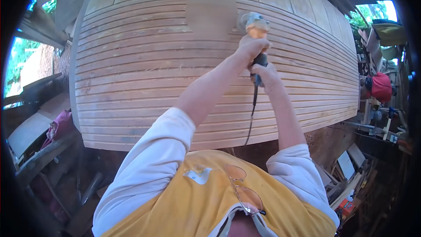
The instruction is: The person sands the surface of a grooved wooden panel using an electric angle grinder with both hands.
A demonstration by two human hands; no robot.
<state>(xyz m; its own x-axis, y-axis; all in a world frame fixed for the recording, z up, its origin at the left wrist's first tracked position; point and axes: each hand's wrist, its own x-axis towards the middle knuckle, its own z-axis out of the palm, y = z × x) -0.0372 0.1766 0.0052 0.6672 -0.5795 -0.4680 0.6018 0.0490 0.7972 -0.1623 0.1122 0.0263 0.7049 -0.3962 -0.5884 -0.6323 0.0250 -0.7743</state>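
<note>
A corded power tool [258, 28], with a light-coloured metal head and a dark handle, rests over a large wooden panel [166, 87] with many parallel grooves. Nearer the tool's head, my left hand [255, 48] is wrapped round its body. My right hand [266, 75] grips the rear of the handle, close behind the left. The spinning or blurred disc at the tool's head lies near the panel surface; whether it touches cannot be made out. From the handle a black cord [251, 120] hangs down over the panel's near edge.
Wood pieces [346, 164] and a red box [346, 207] lie at the lower right. A red cloth item [380, 87] is beyond the panel's right end. Boards [30, 134] and a pink cloth [59, 127] are at the left.
</note>
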